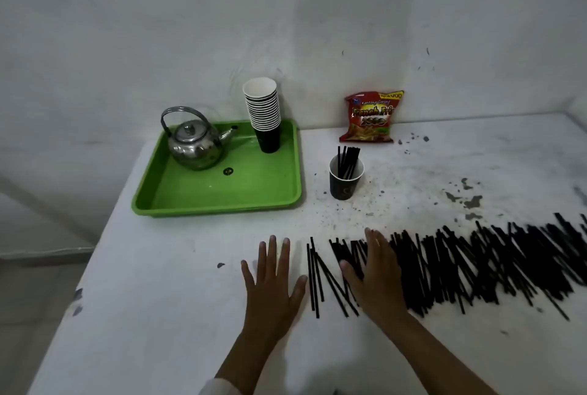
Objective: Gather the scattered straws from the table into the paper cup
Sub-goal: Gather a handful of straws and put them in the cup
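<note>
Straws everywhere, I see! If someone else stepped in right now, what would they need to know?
Left hand: open, flat on the bare table, holding nothing.
Right hand: open, lying on the near end of the row of loose straws, nothing gripped.
Paper cup: upright beside the green tray, with a few straws standing in it.
Done: only those few are in.
Left: nearly the whole row, running off to the right along the table, has yet to go into the cup.
</note>
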